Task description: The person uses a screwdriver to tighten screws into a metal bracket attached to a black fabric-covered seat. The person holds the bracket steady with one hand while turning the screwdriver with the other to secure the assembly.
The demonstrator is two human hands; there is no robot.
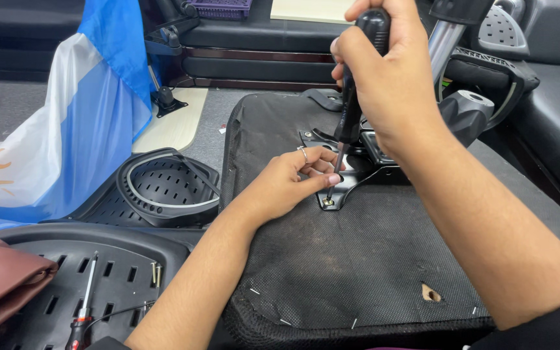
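Nearest us, our right hand (390, 78) is closed around the screwdriver (358, 84), whose tip sits in the screw (327, 202) on the seat's black bracket (348, 181), and our left hand (293, 178) pinches the shaft, so a tilted tool could slip onto those fingers.

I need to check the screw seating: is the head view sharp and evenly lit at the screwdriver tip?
Head view: sharp at the screwdriver tip and screw; soft even light, faint shadow under the left hand; mild glare on the chrome post; right hand slightly soft.
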